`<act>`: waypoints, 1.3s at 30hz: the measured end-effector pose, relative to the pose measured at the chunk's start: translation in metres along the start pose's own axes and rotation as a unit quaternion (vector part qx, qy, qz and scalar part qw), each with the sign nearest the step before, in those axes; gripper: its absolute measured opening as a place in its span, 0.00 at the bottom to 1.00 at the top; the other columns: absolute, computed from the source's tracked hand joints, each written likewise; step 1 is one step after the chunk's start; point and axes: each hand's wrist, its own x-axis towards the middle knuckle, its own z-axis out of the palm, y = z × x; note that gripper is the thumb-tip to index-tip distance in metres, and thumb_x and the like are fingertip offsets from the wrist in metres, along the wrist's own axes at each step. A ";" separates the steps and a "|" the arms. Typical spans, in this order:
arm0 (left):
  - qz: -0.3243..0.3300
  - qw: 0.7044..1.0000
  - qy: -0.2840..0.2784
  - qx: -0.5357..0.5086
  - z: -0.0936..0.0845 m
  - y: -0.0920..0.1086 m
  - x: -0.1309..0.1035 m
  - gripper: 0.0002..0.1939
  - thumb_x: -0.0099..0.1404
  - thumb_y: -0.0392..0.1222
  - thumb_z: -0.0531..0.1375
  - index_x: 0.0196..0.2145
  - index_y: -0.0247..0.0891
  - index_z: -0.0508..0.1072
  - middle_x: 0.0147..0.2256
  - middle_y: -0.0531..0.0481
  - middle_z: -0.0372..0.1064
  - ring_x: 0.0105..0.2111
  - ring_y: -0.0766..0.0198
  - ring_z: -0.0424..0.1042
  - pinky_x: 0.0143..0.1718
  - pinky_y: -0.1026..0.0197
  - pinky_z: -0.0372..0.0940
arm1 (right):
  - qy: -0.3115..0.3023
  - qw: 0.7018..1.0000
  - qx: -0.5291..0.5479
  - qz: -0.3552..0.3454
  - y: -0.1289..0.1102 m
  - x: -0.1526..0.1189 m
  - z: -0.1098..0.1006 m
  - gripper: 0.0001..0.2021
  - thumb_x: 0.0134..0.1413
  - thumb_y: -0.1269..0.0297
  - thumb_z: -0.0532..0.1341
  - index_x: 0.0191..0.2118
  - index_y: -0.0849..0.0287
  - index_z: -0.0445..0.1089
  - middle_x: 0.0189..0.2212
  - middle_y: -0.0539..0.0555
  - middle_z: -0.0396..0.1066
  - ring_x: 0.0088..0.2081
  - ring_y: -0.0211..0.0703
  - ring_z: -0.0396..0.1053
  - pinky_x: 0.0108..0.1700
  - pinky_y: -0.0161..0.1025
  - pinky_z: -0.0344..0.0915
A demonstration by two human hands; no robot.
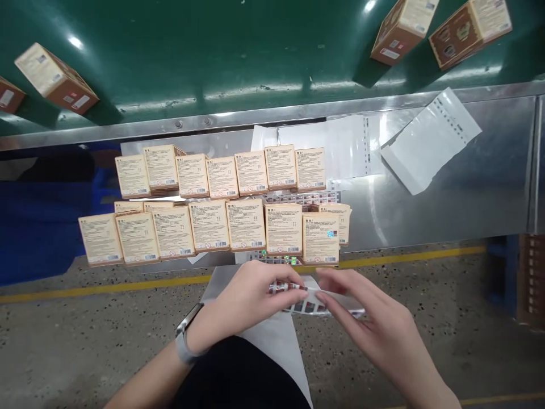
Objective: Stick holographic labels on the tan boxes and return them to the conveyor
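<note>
I hold a sticker sheet (309, 307) low in front of me, nearer my body than the worktop (430, 213). My left hand (259, 292) is closed on it, thumb and forefinger together at the sheet's left part. My right hand (377, 315) is narrow, its thumb against the sheet and its forefinger a little apart; I cannot tell whether it grips firmly. The sheet's right end reaches in under that thumb.

The worktop's near edge runs just beyond my fingers, with the floor (447, 318) and its yellow line (404, 255) below. A front row of seven boxes (210, 225) stands along that edge; its rightmost box bears a shiny sticker (331, 233). Past the boxes the metal stretches off to my right, with a white wrapper (432, 142) lying askew near the far side.

A back row of seven boxes (222, 177) stands behind, and a strip of more stickers (309, 198) shows between the rows. All these boxes present a printed panel to me, so their contents are hidden. Beyond a metal rail, more boxes (57, 79) sit on a green surface (213, 51).
</note>
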 end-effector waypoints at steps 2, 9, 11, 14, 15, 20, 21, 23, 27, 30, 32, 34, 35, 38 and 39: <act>-0.041 0.999 -0.019 -0.030 -0.008 0.000 -0.001 0.04 0.67 0.40 0.62 0.37 0.40 0.78 0.31 0.55 0.77 0.28 0.68 0.71 0.27 0.67 0.60 | -0.002 1.000 -0.010 -0.012 0.001 0.003 0.003 0.09 0.63 0.68 0.59 0.48 0.55 0.70 0.35 0.52 0.77 0.31 0.37 0.76 0.33 0.31 0.73; -0.069 0.998 0.002 -0.005 -0.015 -0.004 -0.002 0.08 0.68 0.39 0.59 0.35 0.39 0.79 0.30 0.54 0.77 0.27 0.67 0.71 0.28 0.66 0.59 | -0.013 0.996 -0.060 -0.069 0.006 0.014 0.016 0.09 0.62 0.70 0.61 0.47 0.54 0.71 0.36 0.52 0.77 0.37 0.43 0.75 0.40 0.41 0.70; -0.070 0.997 0.005 -0.011 -0.013 -0.004 -0.003 0.08 0.69 0.40 0.59 0.35 0.39 0.79 0.30 0.54 0.78 0.28 0.67 0.72 0.31 0.66 0.61 | -0.014 0.994 -0.073 -0.076 0.004 0.015 0.020 0.08 0.62 0.71 0.61 0.45 0.54 0.71 0.37 0.53 0.77 0.37 0.43 0.75 0.41 0.43 0.68; -0.085 0.996 0.013 -0.031 -0.011 -0.002 -0.002 0.09 0.69 0.41 0.58 0.36 0.39 0.79 0.30 0.54 0.77 0.29 0.67 0.72 0.32 0.66 0.62 | 0.000 0.992 -0.100 -0.081 0.000 0.016 0.025 0.08 0.62 0.73 0.61 0.43 0.54 0.72 0.38 0.53 0.78 0.40 0.46 0.75 0.43 0.45 0.68; -0.089 0.995 0.015 -0.037 -0.011 -0.001 -0.002 0.09 0.69 0.41 0.58 0.35 0.39 0.79 0.29 0.54 0.77 0.27 0.67 0.71 0.31 0.66 0.61 | 0.011 0.990 -0.110 -0.083 -0.001 0.016 0.026 0.08 0.62 0.73 0.61 0.43 0.54 0.72 0.39 0.54 0.78 0.42 0.47 0.75 0.44 0.46 0.68; -0.106 0.992 0.052 -0.035 -0.011 0.000 -0.001 0.09 0.68 0.40 0.58 0.34 0.39 0.78 0.29 0.55 0.77 0.27 0.67 0.71 0.29 0.65 0.61 | 0.055 0.988 -0.113 -0.091 -0.006 0.013 0.030 0.10 0.58 0.77 0.63 0.43 0.56 0.73 0.42 0.57 0.78 0.48 0.49 0.74 0.49 0.46 0.70; -0.104 0.992 0.067 -0.015 -0.011 -0.002 -0.002 0.08 0.68 0.39 0.58 0.34 0.40 0.78 0.30 0.55 0.77 0.28 0.66 0.73 0.30 0.65 0.62 | 0.068 0.990 -0.092 -0.078 -0.007 0.012 0.031 0.10 0.58 0.77 0.63 0.42 0.56 0.73 0.42 0.56 0.78 0.48 0.48 0.73 0.50 0.46 0.70; -0.072 0.993 0.086 0.042 -0.009 -0.007 -0.007 0.07 0.68 0.37 0.59 0.35 0.40 0.77 0.32 0.55 0.78 0.32 0.64 0.75 0.33 0.64 0.65 | 0.112 0.994 -0.018 0.000 -0.007 0.012 0.032 0.07 0.58 0.74 0.64 0.38 0.54 0.74 0.42 0.56 0.77 0.47 0.48 0.74 0.48 0.45 0.71; 0.094 0.977 0.066 0.180 -0.003 -0.021 -0.018 0.08 0.70 0.38 0.57 0.33 0.39 0.75 0.55 0.49 0.73 0.42 0.60 0.76 0.42 0.59 0.69 | 0.234 0.906 0.191 0.298 -0.003 0.026 0.045 0.06 0.58 0.59 0.65 0.37 0.55 0.74 0.33 0.54 0.78 0.34 0.46 0.77 0.36 0.43 0.75; 0.140 0.949 0.032 0.281 0.002 -0.031 -0.019 0.13 0.72 0.39 0.54 0.31 0.37 0.74 0.66 0.48 0.56 0.38 0.62 0.75 0.39 0.57 0.71 | 0.253 0.834 0.296 0.390 -0.001 0.045 0.060 0.15 0.51 0.53 0.69 0.39 0.58 0.74 0.24 0.51 0.76 0.22 0.41 0.74 0.27 0.40 0.74; 0.126 0.939 0.018 0.319 0.004 -0.036 -0.018 0.13 0.72 0.39 0.55 0.30 0.37 0.74 0.67 0.50 0.54 0.36 0.62 0.75 0.35 0.57 0.71 | 0.253 0.823 0.321 0.395 -0.001 0.055 0.069 0.16 0.48 0.53 0.71 0.36 0.59 0.73 0.20 0.47 0.73 0.17 0.38 0.70 0.22 0.36 0.71; 0.109 0.937 0.011 0.332 0.006 -0.039 -0.015 0.13 0.71 0.38 0.56 0.29 0.37 0.73 0.67 0.51 0.55 0.36 0.63 0.75 0.33 0.58 0.71 | 0.258 0.821 0.320 0.397 -0.002 0.061 0.074 0.15 0.47 0.54 0.72 0.34 0.59 0.73 0.17 0.46 0.71 0.15 0.36 0.67 0.18 0.34 0.68; 0.103 0.937 0.009 0.335 0.006 -0.041 -0.015 0.13 0.71 0.38 0.56 0.28 0.37 0.73 0.67 0.52 0.56 0.36 0.63 0.75 0.33 0.58 0.70 | 0.261 0.821 0.312 0.399 -0.003 0.062 0.075 0.15 0.46 0.54 0.72 0.33 0.59 0.74 0.17 0.46 0.71 0.14 0.35 0.66 0.18 0.33 0.67; 0.101 0.937 0.007 0.335 0.006 -0.042 -0.014 0.14 0.71 0.38 0.56 0.27 0.37 0.74 0.66 0.51 0.58 0.35 0.65 0.74 0.31 0.60 0.69 | 0.264 0.825 0.292 0.405 -0.006 0.062 0.076 0.15 0.47 0.54 0.72 0.33 0.60 0.74 0.17 0.47 0.71 0.14 0.35 0.65 0.18 0.34 0.66; 0.100 0.937 0.009 0.335 0.006 -0.041 -0.014 0.14 0.71 0.37 0.56 0.27 0.37 0.74 0.65 0.51 0.58 0.34 0.65 0.74 0.31 0.61 0.69 | 0.263 0.827 0.288 0.405 -0.006 0.062 0.076 0.15 0.47 0.54 0.72 0.34 0.60 0.75 0.17 0.47 0.72 0.14 0.35 0.65 0.18 0.34 0.66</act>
